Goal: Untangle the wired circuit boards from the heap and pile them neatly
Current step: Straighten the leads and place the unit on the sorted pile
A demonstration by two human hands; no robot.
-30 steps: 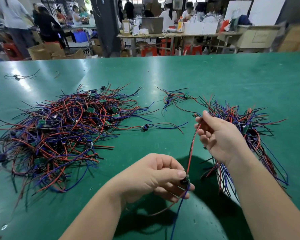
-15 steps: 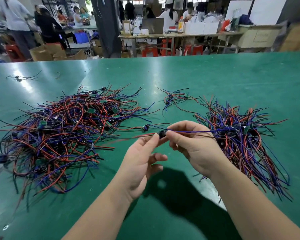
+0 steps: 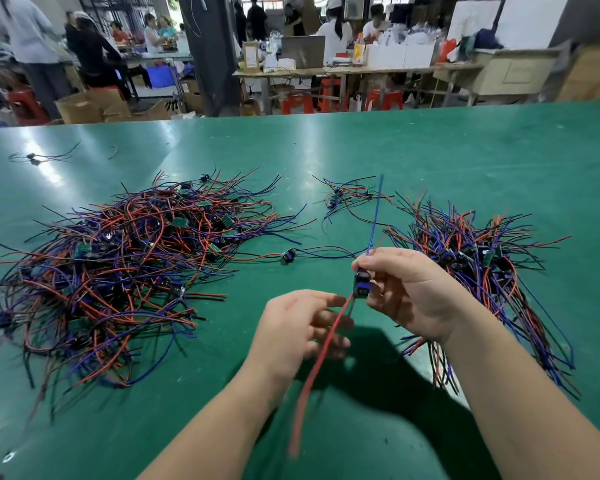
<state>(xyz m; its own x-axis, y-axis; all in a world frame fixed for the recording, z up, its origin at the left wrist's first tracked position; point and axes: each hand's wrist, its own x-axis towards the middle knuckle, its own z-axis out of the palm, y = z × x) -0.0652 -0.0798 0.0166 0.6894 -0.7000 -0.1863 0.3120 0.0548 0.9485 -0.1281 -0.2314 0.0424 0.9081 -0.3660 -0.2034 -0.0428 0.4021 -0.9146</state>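
Note:
A big tangled heap [image 3: 125,271] of red, blue and black wires with small green circuit boards lies on the left of the green table [image 3: 430,161]. A second pile [image 3: 475,271] of wired boards lies on the right, partly behind my right arm. My right hand [image 3: 409,292] pinches one wired board [image 3: 361,284] above the table; its blue wire points up and away, its red wire hangs down toward me. My left hand [image 3: 302,334] sits just below it with fingers apart, and the red wire passes across them.
A single wired board [image 3: 288,255] lies between the heap and the pile. A small cluster [image 3: 347,199] of wired boards sits farther back. A stray wire [image 3: 39,157] lies at the far left. People, benches, boxes and red stools stand beyond the table's far edge.
The held board has turned from lying sideways between both hands to upright in my right hand. My left hand has let go of it and dropped lower, fingers spread.

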